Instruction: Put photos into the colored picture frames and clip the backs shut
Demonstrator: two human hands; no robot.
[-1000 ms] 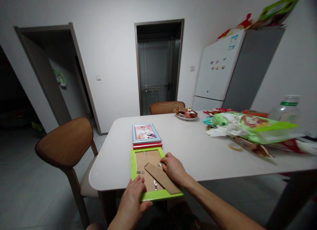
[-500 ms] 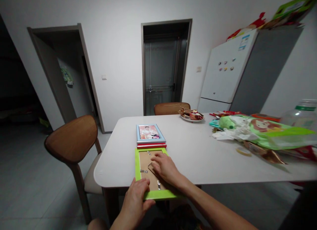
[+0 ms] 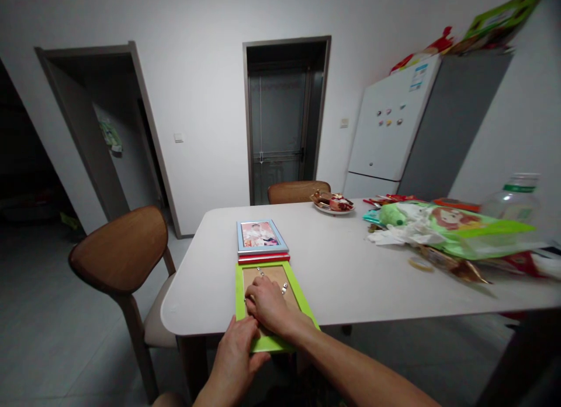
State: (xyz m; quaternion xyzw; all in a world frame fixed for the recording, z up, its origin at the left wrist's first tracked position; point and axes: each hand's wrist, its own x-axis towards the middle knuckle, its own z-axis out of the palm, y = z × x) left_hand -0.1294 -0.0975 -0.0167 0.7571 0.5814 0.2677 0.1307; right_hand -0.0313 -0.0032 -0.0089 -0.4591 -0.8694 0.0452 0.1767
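A green photo frame (image 3: pixel 239 290) lies back side up at the table's front edge, its brown backing board (image 3: pixel 275 273) showing metal clips. My left hand (image 3: pixel 236 342) grips the frame's near left corner, thumb along the front edge. Over the left part of the backing is my right hand (image 3: pixel 267 302), its fingers bent and pressed together near the left clip; whatever they pinch is hidden. Just beyond the green frame, a blue frame (image 3: pixel 240 238) with a pink picture rests on a red frame (image 3: pixel 264 258).
The white table (image 3: pixel 342 266) holds a plate of wrapped items (image 3: pixel 333 203) at the back. To the right are a green plastic bag (image 3: pixel 464 231), a clear bottle (image 3: pixel 517 199) and a tape roll (image 3: pixel 421 264). A wooden chair (image 3: pixel 120 249) stands left.
My right hand has moved left across the backing, uncovering the right clip and covering the left one. My left hand stays on the frame's corner. The view has shifted slightly.
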